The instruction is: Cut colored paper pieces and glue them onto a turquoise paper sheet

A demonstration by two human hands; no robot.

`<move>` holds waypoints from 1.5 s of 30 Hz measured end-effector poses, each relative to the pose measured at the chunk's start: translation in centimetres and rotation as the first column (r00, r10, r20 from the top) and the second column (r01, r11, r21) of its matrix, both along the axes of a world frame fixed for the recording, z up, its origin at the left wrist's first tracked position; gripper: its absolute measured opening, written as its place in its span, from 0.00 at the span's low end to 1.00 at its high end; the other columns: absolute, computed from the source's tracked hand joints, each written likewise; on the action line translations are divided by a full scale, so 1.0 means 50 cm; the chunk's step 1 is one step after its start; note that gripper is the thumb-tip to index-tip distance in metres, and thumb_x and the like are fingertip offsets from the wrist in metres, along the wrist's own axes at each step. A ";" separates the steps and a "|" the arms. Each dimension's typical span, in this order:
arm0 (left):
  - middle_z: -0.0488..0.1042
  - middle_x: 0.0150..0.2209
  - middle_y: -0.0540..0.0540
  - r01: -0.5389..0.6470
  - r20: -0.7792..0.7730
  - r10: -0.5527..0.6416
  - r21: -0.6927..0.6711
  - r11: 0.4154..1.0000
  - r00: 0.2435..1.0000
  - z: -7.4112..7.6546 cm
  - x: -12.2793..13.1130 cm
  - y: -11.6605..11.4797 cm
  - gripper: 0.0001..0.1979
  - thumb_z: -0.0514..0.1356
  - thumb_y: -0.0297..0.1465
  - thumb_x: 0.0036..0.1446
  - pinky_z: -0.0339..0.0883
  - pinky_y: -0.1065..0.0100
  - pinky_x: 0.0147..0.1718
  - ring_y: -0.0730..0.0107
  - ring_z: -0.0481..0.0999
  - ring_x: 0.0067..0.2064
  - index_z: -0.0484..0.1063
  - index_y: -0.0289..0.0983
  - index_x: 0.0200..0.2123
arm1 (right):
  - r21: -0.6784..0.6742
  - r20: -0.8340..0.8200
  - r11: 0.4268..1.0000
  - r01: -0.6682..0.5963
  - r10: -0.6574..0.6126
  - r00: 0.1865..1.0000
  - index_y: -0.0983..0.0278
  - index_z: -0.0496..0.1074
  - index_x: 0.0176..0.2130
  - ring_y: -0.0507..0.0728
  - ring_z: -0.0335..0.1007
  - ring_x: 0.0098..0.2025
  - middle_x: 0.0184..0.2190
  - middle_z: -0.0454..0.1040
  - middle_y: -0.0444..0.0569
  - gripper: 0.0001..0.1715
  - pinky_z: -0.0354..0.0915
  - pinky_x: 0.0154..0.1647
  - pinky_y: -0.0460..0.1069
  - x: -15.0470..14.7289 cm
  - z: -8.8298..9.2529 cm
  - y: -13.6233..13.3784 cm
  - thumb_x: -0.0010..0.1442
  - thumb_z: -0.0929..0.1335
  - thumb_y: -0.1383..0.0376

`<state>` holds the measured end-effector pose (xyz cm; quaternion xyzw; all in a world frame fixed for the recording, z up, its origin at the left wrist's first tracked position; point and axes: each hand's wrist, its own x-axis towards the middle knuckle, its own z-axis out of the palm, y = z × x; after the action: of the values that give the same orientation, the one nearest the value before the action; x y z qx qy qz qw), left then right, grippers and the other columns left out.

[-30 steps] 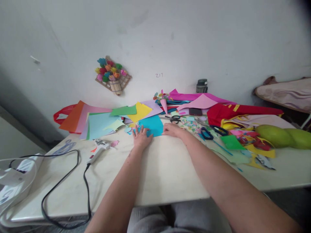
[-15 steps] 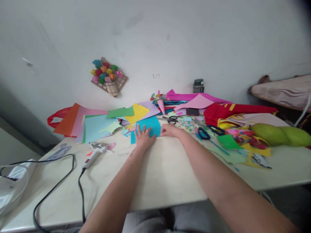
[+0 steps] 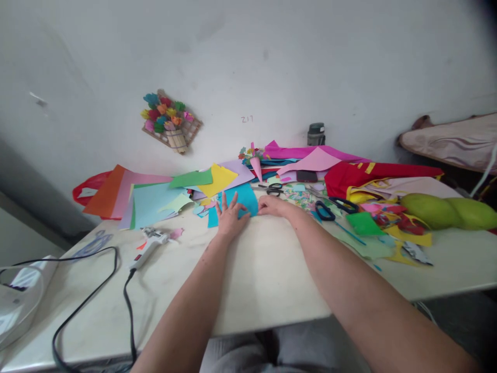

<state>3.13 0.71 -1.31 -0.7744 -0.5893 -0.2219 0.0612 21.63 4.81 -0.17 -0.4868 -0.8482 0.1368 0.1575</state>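
Note:
A sheet of blue paper [image 3: 247, 196] lies on the table in front of me. My left hand [image 3: 231, 217] rests on its left part, open, fingers spread and thumb toward the right. At the sheet's near right corner, my right hand [image 3: 272, 206] is closed, its fingertips pinching the paper's edge. Just beyond the sheet lie black-handled scissors [image 3: 274, 189]. Small paper scraps [image 3: 202, 209] sit left of the blue paper, and part of the sheet is hidden under my left hand.
A glue gun [image 3: 149, 248] with a black cord lies at left, near a power strip [image 3: 27, 290]. Coloured paper sheets [image 3: 155, 199] spread behind it. More scissors [image 3: 326, 210], a green bottle-shaped object [image 3: 446, 212] and red cloth [image 3: 349, 178] are on the right. A dark jar [image 3: 316, 134] stands by the wall.
The fingers of my left hand have lifted and shifted slightly on the blue paper. My right hand stays at the corner. The whole view has moved a little.

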 end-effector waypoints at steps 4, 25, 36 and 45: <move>0.52 0.62 0.57 0.057 -0.019 -0.058 -0.050 0.997 0.998 0.003 -0.002 0.000 0.09 0.57 0.41 0.50 0.30 0.45 0.59 0.56 0.33 0.65 0.71 0.44 0.31 | 0.006 0.020 1.000 0.005 -0.005 1.000 0.64 0.75 0.31 0.53 0.69 0.34 0.33 0.75 0.47 0.08 0.59 0.35 0.43 0.002 0.001 -0.003 0.50 0.68 0.64; 0.61 0.57 0.57 0.073 0.031 -0.069 -0.132 0.989 0.997 0.007 -0.010 0.022 0.15 0.48 0.39 0.57 0.45 0.64 0.60 0.69 0.42 0.64 0.74 0.44 0.32 | 0.065 0.085 0.997 -0.036 0.030 0.996 0.64 0.74 0.30 0.54 0.68 0.38 0.36 0.74 0.46 0.06 0.55 0.43 0.47 -0.017 0.019 -0.025 0.51 0.67 0.64; 0.67 0.53 0.55 0.209 0.066 -0.212 0.058 0.976 0.975 0.009 -0.021 0.011 0.04 0.59 0.34 0.50 0.43 0.55 0.59 0.66 0.52 0.62 0.75 0.44 0.29 | 0.044 -0.074 0.998 -0.037 0.040 0.996 0.67 0.73 0.30 0.52 0.67 0.36 0.34 0.74 0.47 0.07 0.57 0.37 0.44 -0.009 0.009 -0.008 0.51 0.67 0.65; 0.64 0.56 0.52 0.186 0.185 -0.172 -0.058 0.981 0.967 0.008 -0.024 0.017 0.05 0.62 0.36 0.46 0.49 0.59 0.58 0.64 0.51 0.62 0.73 0.41 0.25 | -0.019 -0.060 1.000 -0.020 0.019 0.998 0.66 0.74 0.31 0.53 0.68 0.36 0.33 0.75 0.47 0.08 0.59 0.35 0.43 -0.006 0.009 -0.014 0.51 0.67 0.64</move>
<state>1.94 1.55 -0.93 -0.8030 -0.5279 -0.2733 -0.0413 21.31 4.11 0.26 -0.4756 -0.8465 0.1615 0.1767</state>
